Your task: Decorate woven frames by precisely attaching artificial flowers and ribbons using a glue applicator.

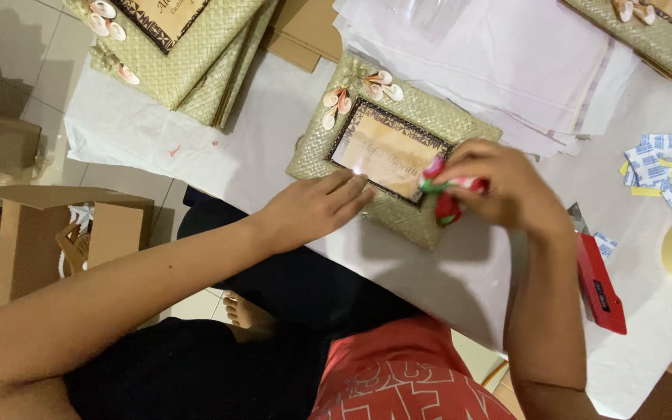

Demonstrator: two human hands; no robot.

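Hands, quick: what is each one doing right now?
Left hand: open, fingers flat on the woven picture frame.
Right hand: closed, holding a red and green cloth.

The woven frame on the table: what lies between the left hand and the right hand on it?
In the head view, only the frame's brown printed centre panel lies between the left hand and the right hand, which holds a red-green cloth.

The left hand [316, 206] lay flat, palm down, fingers stretched together, its forearm reaching in from the lower left. The right hand [503, 187] was curled, fingers pinched in a closed grip, wrist bent.
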